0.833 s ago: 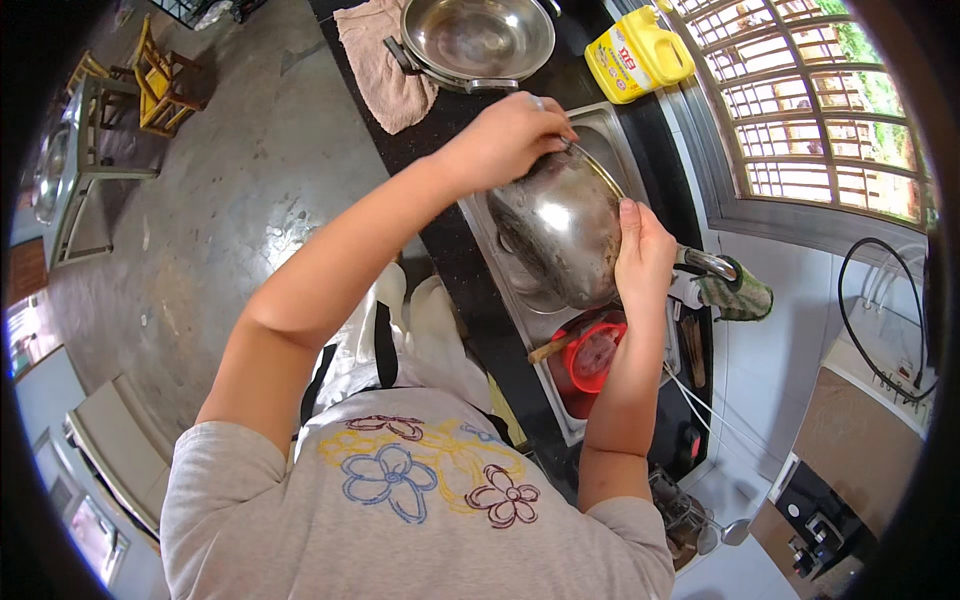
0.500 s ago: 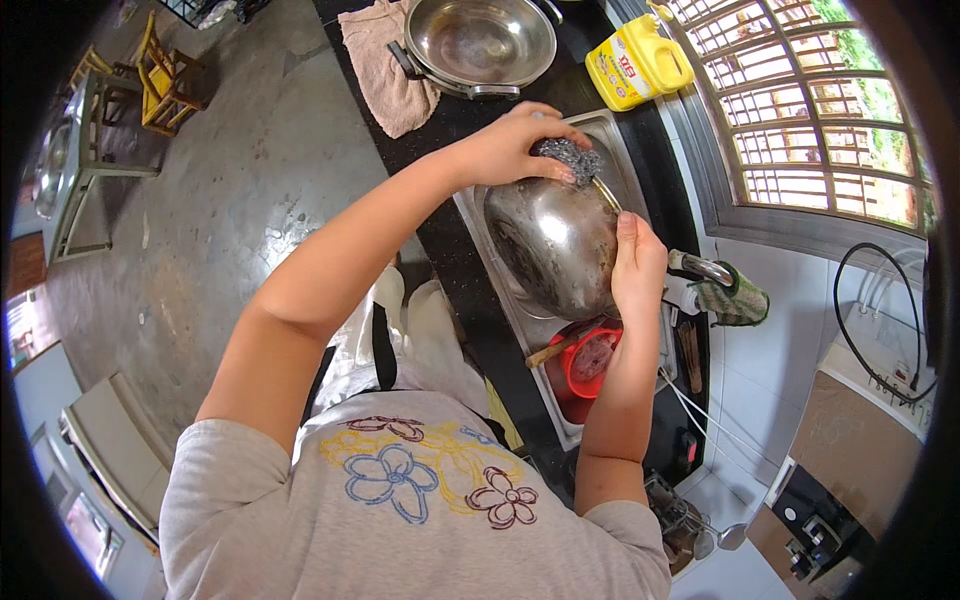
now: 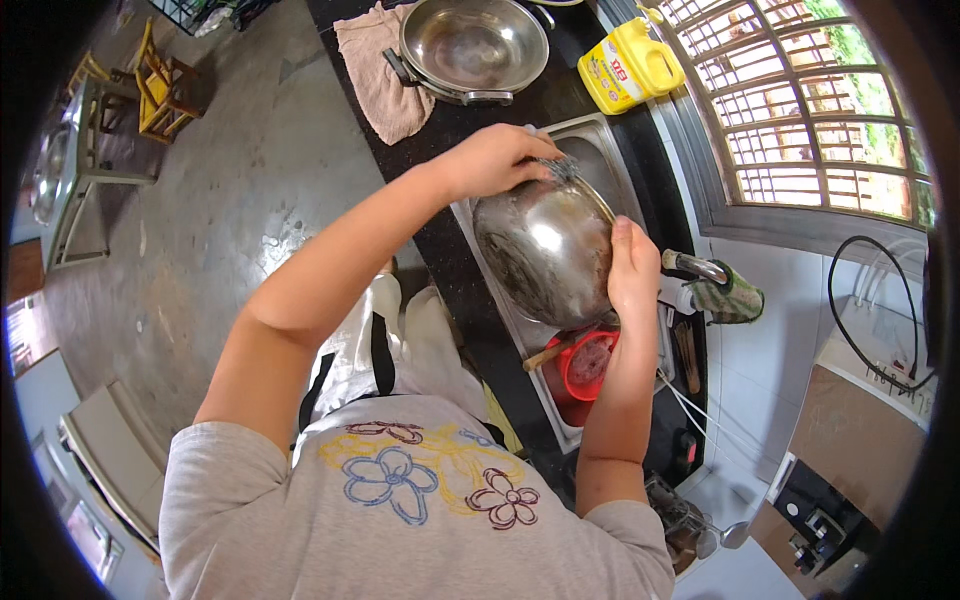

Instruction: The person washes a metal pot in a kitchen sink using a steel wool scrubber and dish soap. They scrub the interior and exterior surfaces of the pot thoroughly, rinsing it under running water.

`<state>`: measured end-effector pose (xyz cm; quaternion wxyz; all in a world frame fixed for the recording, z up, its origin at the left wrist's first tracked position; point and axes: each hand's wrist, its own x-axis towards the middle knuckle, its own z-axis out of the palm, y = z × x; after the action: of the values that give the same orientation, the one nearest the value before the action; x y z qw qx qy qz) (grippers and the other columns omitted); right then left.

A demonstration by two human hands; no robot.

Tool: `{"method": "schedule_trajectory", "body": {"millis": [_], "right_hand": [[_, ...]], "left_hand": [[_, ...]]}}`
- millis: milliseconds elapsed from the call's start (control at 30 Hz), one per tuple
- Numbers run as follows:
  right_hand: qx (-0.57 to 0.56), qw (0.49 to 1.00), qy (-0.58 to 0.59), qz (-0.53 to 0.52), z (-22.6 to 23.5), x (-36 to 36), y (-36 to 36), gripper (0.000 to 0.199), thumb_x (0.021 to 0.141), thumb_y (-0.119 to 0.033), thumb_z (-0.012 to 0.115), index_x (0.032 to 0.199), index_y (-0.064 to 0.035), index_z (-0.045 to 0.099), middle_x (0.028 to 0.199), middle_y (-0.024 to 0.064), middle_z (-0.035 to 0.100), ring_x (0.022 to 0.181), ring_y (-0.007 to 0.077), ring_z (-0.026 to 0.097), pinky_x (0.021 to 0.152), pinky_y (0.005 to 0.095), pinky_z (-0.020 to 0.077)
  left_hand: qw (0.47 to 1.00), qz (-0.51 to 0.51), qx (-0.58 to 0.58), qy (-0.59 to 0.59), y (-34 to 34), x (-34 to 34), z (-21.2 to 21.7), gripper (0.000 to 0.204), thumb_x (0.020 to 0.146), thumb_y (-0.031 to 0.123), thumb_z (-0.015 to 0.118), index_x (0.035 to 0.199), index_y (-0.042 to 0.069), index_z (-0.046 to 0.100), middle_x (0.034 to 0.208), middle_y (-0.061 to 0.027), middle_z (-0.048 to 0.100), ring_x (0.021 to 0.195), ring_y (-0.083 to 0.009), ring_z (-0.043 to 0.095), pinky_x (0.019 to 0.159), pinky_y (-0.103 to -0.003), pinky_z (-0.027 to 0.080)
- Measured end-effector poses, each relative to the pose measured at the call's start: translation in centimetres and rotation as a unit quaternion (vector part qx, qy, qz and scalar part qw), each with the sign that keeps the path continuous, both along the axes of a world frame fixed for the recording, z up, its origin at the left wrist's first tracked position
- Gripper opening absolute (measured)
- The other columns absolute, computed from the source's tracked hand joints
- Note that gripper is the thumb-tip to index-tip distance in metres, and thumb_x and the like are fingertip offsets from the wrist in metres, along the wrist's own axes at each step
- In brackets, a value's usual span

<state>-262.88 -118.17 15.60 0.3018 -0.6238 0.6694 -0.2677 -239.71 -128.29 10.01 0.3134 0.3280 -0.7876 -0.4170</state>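
A stained metal pan [image 3: 545,245] is tilted on its side over the sink [image 3: 615,165], its scorched outer surface turned toward me. My right hand [image 3: 634,268] grips its rim on the right, thumb on the outside. At the upper edge of the pan, my left hand [image 3: 500,160] is closed on a steel wool scourer [image 3: 562,170], pressed against the metal. The fingers partly cover the scourer. Below the pan, a red plastic basin [image 3: 586,372] with sudsy water sits in the nearer part of the sink, beside a wooden handle [image 3: 548,354].
A metal faucet [image 3: 697,267] with a green cloth [image 3: 732,296] on it stands right of the pan. Farther along the black counter are another steel pan [image 3: 475,45], a pinkish towel [image 3: 375,75] and a yellow jug [image 3: 630,68]. A barred window [image 3: 810,115] is at the right.
My left hand has slid the scourer slightly left and down along the pan's upper edge. The pan has shifted a little with the view; my right hand keeps its grip.
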Motion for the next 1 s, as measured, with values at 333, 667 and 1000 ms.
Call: {"method": "schedule_trajectory", "body": {"millis": [333,667,1000], "right_hand": [[0.019,0.999,0.024,0.035,-1.5,0.2,-0.1,0.05,0.107,-0.039,0.04,0.096,0.0031,0.063,0.08,0.0258,0.062,0.076,0.0441,0.061,0.071,0.0437,0.0477],[0.005,0.998,0.001,0.059,-0.6,0.5,0.0,0.047,0.106,-0.038,0.043,0.095,0.0038,0.061,0.074,0.0233,0.058,0.067,0.0391,0.052,0.069,0.0416,0.0463],[-0.157,0.934,0.269,0.177,4.2,-1.0,-1.6,0.028,0.098,-0.024,0.055,0.078,-0.0057,0.061,0.068,0.0149,0.058,0.065,0.037,0.056,0.067,0.0462,0.0439]], "left_hand": [[0.996,-0.014,-0.082,-0.021,1.2,-0.7,0.7,0.029,0.081,0.015,0.071,0.108,0.005,0.071,0.103,-0.0135,0.07,0.095,-0.0361,0.066,0.083,-0.042,0.053],[0.998,-0.038,0.008,0.039,0.8,0.7,-0.4,0.032,0.09,0.015,0.068,0.117,-0.002,0.064,0.105,-0.0183,0.07,0.097,-0.0308,0.067,0.086,-0.038,0.051],[0.971,0.0,0.212,0.111,0.9,2.4,-0.7,0.022,0.101,0.011,0.056,0.12,-0.001,0.06,0.101,-0.0015,0.062,0.095,-0.0086,0.053,0.088,-0.028,0.046]]}}
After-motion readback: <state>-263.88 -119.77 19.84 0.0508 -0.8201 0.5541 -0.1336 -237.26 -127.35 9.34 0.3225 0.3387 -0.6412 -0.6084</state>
